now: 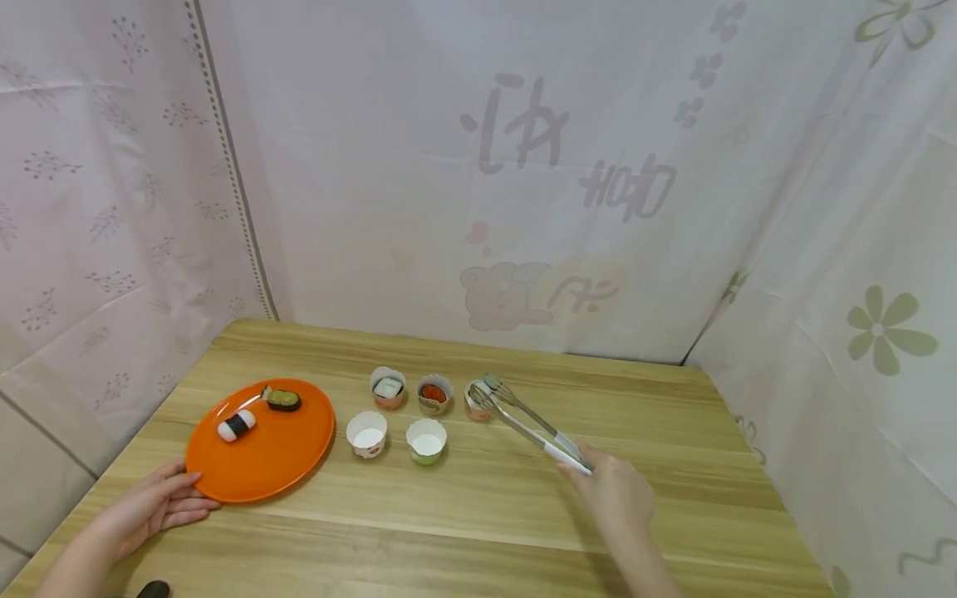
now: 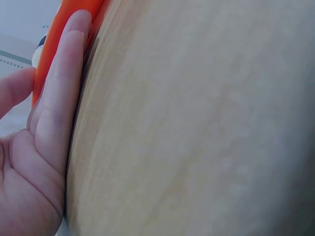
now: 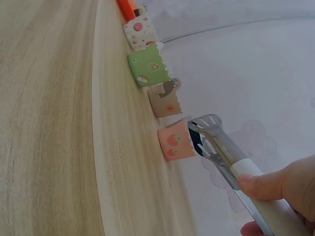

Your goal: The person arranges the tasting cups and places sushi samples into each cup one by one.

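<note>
My right hand (image 1: pixel 616 494) grips metal tongs (image 3: pixel 229 157) with white handles. Their slotted tips are at the mouth of a pink strawberry-patterned paper cup (image 3: pixel 176 141), with something dark (image 3: pixel 196 137) between them; its kind is unclear. At the left, my left hand (image 1: pixel 160 502) holds the near-left rim of an orange plate (image 1: pixel 272 457), thumb over the edge and fingers beneath, seen also in the left wrist view. On this plate lie a white sushi piece with a black band (image 1: pixel 236 426) and a dark-wrapped piece with a green top (image 1: pixel 283 400).
Left of the tongs stand a cup with a red-topped piece (image 1: pixel 434 394), a cup with a white piece (image 1: pixel 388 388), a white-lined cup (image 1: pixel 367 434) and a green cup (image 1: pixel 427 441). A dark object (image 1: pixel 154 590) shows at the front edge. Patterned curtains (image 1: pixel 419 208) hang around the wooden table (image 1: pixel 673 432).
</note>
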